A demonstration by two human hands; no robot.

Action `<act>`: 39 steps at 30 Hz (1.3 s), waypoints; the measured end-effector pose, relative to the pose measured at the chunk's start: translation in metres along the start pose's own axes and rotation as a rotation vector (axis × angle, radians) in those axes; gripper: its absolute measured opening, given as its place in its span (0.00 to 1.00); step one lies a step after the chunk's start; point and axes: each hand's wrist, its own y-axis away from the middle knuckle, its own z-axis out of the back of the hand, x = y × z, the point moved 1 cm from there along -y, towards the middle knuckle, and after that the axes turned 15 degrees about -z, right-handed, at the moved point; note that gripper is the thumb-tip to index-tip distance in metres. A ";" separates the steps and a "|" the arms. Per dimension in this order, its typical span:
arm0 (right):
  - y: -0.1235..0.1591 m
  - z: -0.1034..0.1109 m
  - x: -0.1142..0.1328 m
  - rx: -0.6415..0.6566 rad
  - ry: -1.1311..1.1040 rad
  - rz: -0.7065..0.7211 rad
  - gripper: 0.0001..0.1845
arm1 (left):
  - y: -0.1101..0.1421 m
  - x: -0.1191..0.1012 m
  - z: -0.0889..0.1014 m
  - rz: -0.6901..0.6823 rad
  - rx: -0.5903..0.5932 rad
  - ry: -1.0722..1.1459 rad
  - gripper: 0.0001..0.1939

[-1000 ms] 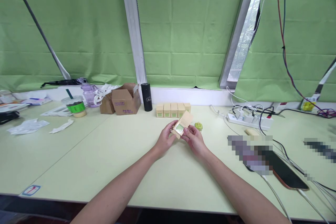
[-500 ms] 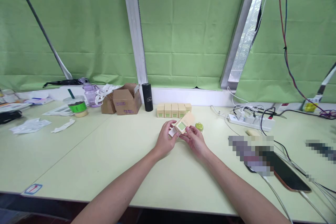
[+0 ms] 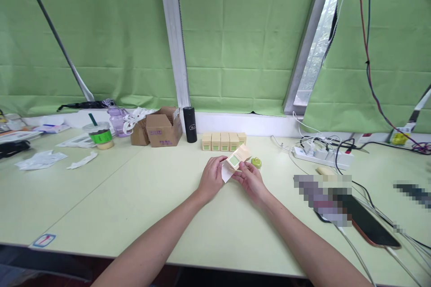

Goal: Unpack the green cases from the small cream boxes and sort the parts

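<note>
Between my hands, above the table, a small tan cardboard box (image 3: pixel 239 156) with a green square on its side is held tilted. A white flap (image 3: pixel 226 172) sticks out from its near end. My left hand (image 3: pixel 212 175) is closed on the box's left side, its thumb hidden from sight. From below right, my right hand (image 3: pixel 251 180) grips the box with thumb and fingers. A green lidded little jar (image 3: pixel 256 162) stands just right of the box. Behind it, several matching tan boxes (image 3: pixel 220 141) stand in a row.
A black tumbler (image 3: pixel 190 124) and an open brown carton (image 3: pixel 164 128) stand at the back. Left of them are a purple bottle (image 3: pixel 117 121) and a drink cup (image 3: pixel 101 136). On the right lie a power strip (image 3: pixel 323 157), cables and a phone (image 3: pixel 367 219).
The white flap at the box's near end now shows more fully. My left thumb has moved off the front of the box. The view has shifted slightly.
</note>
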 end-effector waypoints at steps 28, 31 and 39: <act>0.007 -0.005 0.001 -0.095 0.135 0.051 0.34 | 0.000 0.009 -0.007 0.264 -0.033 0.399 0.23; 0.007 -0.005 0.000 -0.071 0.149 0.044 0.35 | -0.003 0.010 -0.006 0.336 -0.111 0.493 0.26; 0.004 -0.002 0.002 -0.075 0.199 0.042 0.30 | -0.006 0.010 0.000 0.461 -0.174 0.654 0.30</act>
